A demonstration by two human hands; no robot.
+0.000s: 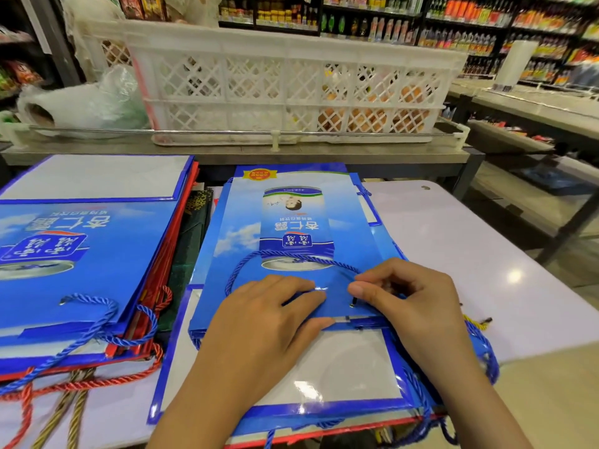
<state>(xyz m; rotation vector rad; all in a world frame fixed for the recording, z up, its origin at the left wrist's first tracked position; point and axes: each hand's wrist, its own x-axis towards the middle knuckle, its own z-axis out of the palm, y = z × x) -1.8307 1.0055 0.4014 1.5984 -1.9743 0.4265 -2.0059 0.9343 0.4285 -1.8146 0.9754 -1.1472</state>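
A flat blue paper gift bag (pixel 291 228) printed with a drink can lies on top of a pile of similar bags in front of me. Its blue rope handle (pixel 285 256) arcs across the print. My left hand (pixel 265 322) grips the bag's near edge, fingers on top and thumb along the fold. My right hand (pixel 411 296) has curled fingers beside the metal eyelet (pixel 352 304) and pinches the rope end there.
A second pile of blue and red bags (pixel 84 254) with loose rope handles lies at my left. Both piles sit on a white table (pixel 486 254). Beyond it stands a white lattice crate (pixel 291 82) holding oranges, with plastic bags beside it and shop shelves behind.
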